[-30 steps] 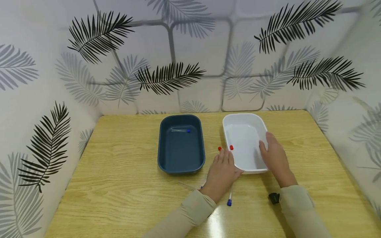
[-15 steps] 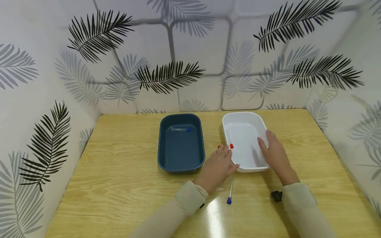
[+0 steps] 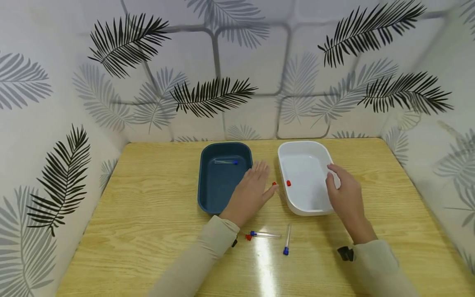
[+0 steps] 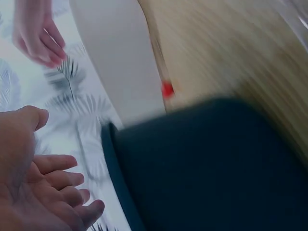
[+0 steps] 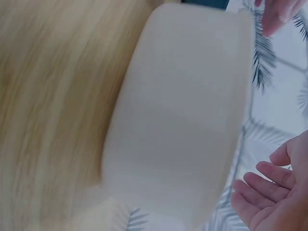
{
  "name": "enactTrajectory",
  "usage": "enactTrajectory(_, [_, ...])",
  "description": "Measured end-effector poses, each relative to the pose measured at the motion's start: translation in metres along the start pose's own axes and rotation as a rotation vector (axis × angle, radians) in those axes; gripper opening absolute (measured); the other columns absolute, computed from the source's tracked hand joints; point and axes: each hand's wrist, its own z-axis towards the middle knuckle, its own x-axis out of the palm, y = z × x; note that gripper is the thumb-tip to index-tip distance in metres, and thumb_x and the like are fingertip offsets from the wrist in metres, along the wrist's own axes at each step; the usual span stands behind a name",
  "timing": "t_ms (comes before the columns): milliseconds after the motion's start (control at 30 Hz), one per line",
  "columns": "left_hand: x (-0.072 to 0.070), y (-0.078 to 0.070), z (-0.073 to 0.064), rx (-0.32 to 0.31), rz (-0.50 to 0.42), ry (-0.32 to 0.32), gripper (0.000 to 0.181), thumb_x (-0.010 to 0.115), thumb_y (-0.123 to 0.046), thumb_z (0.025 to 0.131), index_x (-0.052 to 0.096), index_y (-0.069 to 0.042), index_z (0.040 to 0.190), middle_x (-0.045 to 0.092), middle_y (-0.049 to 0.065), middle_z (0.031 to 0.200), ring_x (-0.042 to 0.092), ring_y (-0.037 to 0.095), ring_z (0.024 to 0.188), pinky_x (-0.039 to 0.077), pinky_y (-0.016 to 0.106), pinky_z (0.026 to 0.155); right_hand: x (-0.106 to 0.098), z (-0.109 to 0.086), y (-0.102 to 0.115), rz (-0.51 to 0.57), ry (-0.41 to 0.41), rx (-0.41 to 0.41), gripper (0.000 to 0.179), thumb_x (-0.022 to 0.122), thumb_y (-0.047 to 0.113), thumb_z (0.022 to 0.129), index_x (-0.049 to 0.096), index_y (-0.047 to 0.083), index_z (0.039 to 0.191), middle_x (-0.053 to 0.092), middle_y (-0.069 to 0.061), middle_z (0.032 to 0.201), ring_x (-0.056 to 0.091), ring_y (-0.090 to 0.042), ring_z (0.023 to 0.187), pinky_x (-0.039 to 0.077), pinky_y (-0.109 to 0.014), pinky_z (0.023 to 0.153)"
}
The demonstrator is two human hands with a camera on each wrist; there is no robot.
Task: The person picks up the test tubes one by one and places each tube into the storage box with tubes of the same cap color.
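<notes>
My left hand (image 3: 250, 194) is over the right rim of the dark blue tray (image 3: 203, 198), its fingers extended and holding nothing. In the left wrist view its palm (image 4: 29, 178) is beside that tray. The right hand (image 3: 346, 194) hovers by the right side of the white tray (image 3: 309, 212). Its fingers are loosely bent in the right wrist view and appear apart from the tray wall (image 5: 178, 110). A blue-capped test tube (image 3: 225, 162) lies in the dark tray. One red cap (image 3: 288, 183) shows inside the white tray; its clear tube is hard to make out.
Between the trays is another red cap (image 3: 274, 184). In front lie two blue-capped test tubes, one sideways (image 3: 265, 234) and one pointing toward me (image 3: 287, 241), plus a red cap (image 3: 248, 237) near the left sleeve. A patterned wall stands behind the wooden table (image 3: 156, 185).
My left hand has moved left from the white tray to the dark tray, uncovering tubes on the table. The right hand has shifted slightly outward from the white tray's rim.
</notes>
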Motion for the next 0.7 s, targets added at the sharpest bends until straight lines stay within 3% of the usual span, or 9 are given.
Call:
enactTrajectory(133, [-0.007, 0.025, -0.009, -0.047, 0.031, -0.028, 0.069, 0.035, -0.051, 0.097, 0.027, -0.002, 0.146, 0.021, 0.015, 0.151, 0.013, 0.027, 0.14, 0.021, 0.042, 0.11, -0.001, -0.01, 0.019, 0.012, 0.022, -0.085, 0.024, 0.056, 0.012, 0.091, 0.065, 0.002, 0.111, 0.065, -0.016, 0.109, 0.059, -0.032, 0.104, 0.047, -0.048, 0.085])
enactTrajectory(433, [-0.023, 0.077, -0.038, -0.17, 0.057, -0.129, 0.089, 0.032, -0.066, 0.09, 0.011, -0.003, 0.149, 0.006, 0.016, 0.154, -0.002, 0.028, 0.141, 0.015, 0.046, 0.111, 0.011, -0.04, 0.048, 0.059, 0.208, -0.276, 0.024, 0.06, 0.01, 0.088, 0.065, 0.007, 0.111, 0.064, -0.006, 0.106, 0.058, -0.022, 0.1, 0.049, -0.039, 0.08])
enactTrajectory(567, [-0.025, 0.091, -0.055, -0.217, 0.056, -0.125, 0.097, 0.033, -0.072, 0.086, 0.004, -0.005, 0.149, -0.001, 0.013, 0.155, -0.011, 0.025, 0.139, 0.011, 0.047, 0.111, 0.021, -0.054, 0.055, 0.096, 0.235, -0.354, 0.023, 0.059, 0.009, 0.087, 0.066, 0.007, 0.108, 0.063, -0.004, 0.102, 0.057, -0.019, 0.096, 0.051, -0.034, 0.073])
enactTrajectory(700, [-0.022, 0.096, -0.07, -0.235, 0.05, -0.068, 0.105, 0.034, -0.078, 0.08, -0.002, -0.008, 0.149, -0.01, 0.009, 0.154, -0.013, 0.026, 0.139, 0.013, 0.051, 0.11, 0.029, -0.064, 0.062, 0.122, 0.262, -0.427, 0.023, 0.06, 0.007, 0.085, 0.066, 0.007, 0.107, 0.063, -0.002, 0.1, 0.057, -0.016, 0.093, 0.05, -0.028, 0.072])
